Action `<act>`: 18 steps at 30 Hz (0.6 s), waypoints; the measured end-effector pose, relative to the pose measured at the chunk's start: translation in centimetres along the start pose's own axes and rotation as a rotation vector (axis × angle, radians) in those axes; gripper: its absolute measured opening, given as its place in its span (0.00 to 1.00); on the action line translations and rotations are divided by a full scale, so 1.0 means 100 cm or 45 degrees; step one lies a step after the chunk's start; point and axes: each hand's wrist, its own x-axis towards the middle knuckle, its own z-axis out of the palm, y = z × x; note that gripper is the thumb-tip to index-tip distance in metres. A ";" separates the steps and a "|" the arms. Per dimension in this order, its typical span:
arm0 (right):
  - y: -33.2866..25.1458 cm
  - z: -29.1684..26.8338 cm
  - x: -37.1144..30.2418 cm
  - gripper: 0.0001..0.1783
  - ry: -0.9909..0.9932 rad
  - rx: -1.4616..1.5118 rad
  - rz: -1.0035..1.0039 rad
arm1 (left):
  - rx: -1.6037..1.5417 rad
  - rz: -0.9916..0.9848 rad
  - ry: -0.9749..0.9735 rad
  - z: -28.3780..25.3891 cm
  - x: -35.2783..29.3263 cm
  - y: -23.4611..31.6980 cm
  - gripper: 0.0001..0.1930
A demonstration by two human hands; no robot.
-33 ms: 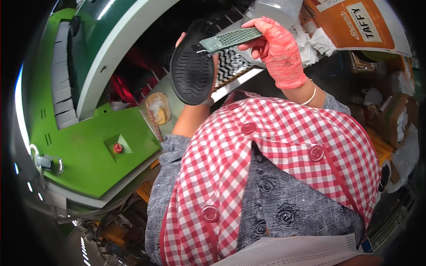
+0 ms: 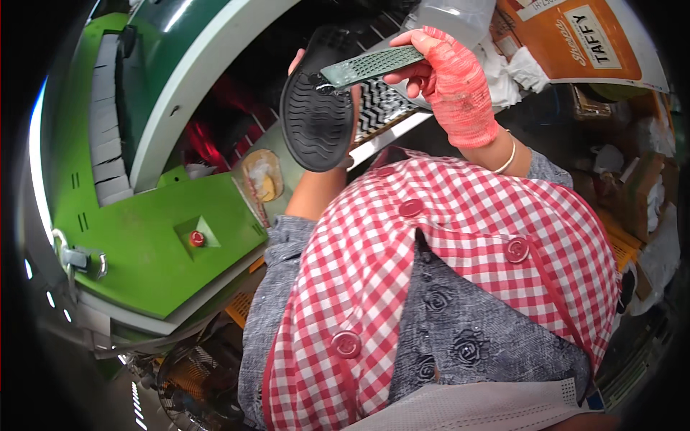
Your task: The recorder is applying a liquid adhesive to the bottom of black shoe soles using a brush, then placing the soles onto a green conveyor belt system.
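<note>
A: State the right hand first.

B: The right hand [image 2: 444, 63] wears a coral-pink, knitted, fingerless glove [image 2: 463, 108]. Thumb and fingers are pinched together on the right end of a long, flat, grey-green strap [image 2: 377, 62] with a lattice-textured surface.

A: And the left?

B: The left hand [image 2: 296, 62] has hold of an elongated, round-ended, black sole [image 2: 316, 133] of rubber-like material with wavy ridges. A fingertip shows at the sole's left edge. Most of the hand is hidden behind it, so how far those fingers bend cannot be told.

A: Position of strap against sole?

B: The strap's left end overlaps the upper part of the sole's ridged face, beside small whitish strands. Whether the two are touching cannot be confirmed. The strap's other end extends to the right of the sole.

A: Surroundings, taken from the sole.

B: Just right of it, a black-and-white, zigzag-patterned surface [image 2: 384, 108]. Near its left side, a tan, oval, dish-like item [image 2: 251, 171] with yellowish matter. Farther left, a curved, white frame [image 2: 169, 118]; below and left, a bright green machine panel [image 2: 129, 251] bearing a round, red button [image 2: 197, 238]. Above and right, a clear plastic container [image 2: 460, 13]; farther right, crumpled white sheeting [image 2: 530, 70] and an orange, printed package [image 2: 546, 43]. Below, a red-and-white checked cloth apron [image 2: 460, 187].
</note>
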 end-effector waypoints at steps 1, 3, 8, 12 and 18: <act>-0.001 0.004 0.001 0.14 -0.010 0.030 -0.012 | -0.127 -0.023 0.007 0.003 0.006 0.010 0.38; -0.003 0.011 0.003 0.14 -0.039 -0.004 -0.031 | -0.252 -0.039 0.006 0.005 0.014 0.014 0.39; -0.011 0.021 0.000 0.14 -0.087 -0.016 -0.006 | -0.622 -0.277 0.060 0.002 0.026 0.036 0.36; -0.008 0.024 -0.001 0.13 -0.051 -0.027 0.000 | -0.534 -0.232 -0.018 -0.005 0.026 0.044 0.37; -0.008 0.024 0.001 0.12 0.028 -0.119 -0.125 | -1.196 -0.527 -0.028 -0.010 0.029 0.051 0.35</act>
